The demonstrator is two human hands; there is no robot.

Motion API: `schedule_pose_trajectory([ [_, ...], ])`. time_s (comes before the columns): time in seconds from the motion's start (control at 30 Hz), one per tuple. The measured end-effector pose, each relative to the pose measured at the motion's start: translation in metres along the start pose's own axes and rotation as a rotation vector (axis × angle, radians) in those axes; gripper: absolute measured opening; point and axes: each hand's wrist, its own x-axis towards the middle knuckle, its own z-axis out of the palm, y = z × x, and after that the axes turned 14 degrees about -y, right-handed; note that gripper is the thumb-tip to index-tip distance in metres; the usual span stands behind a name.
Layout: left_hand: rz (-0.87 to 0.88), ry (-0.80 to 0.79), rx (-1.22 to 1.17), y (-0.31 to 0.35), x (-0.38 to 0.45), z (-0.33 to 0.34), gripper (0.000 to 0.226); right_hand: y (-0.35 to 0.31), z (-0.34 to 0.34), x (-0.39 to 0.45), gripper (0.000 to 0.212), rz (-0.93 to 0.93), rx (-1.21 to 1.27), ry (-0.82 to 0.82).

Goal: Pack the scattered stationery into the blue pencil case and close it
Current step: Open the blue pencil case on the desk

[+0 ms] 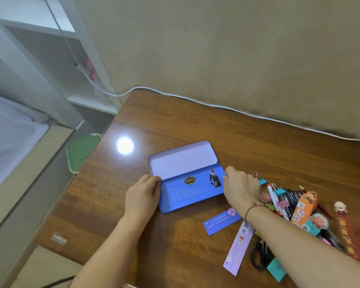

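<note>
**Case open, pile waiting on the right**

Blue pencil case (190, 191) lies open mid-table, long axis running left to right, lid (181, 157) tipped back toward the wall. Left hand (142, 195) pinches its left end, right hand (240, 187) pinches the right end. Scattered stationery (295, 206) sits just beyond the right wrist, so the right hand looks nearer for the first pick

- "YUIMAN"-like pale lettering, blurred, printed on the wooden desk (59, 239) near its left edge; second line beneath unreadable
- orange paper tag (301, 210) carries large Chinese characters 全力以; the rest hidden
- pale purple bookmark (238, 246) shows 名
- blue pencil case (190, 193): gold emblem and fine text, illegible
</note>
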Motion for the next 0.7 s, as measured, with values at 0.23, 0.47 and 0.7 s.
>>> schedule_pose_trajectory([
  [0.23,-0.061,0.046,0.164,0.012,0.005,-0.003,0.023,-0.008,-0.014,0.004,0.01,-0.016,-0.045,-0.017],
  [0.47,-0.116,0.192,-0.096,0.024,-0.015,-0.009,0.014,0.006,-0.023,-0.019,0.009,-0.072,0.242,0.155],
  [0.7,-0.185,0.135,-0.208,-0.009,-0.081,-0.019,0.021,-0.005,0.021,-0.081,0.01,-0.23,0.355,-0.001],
])
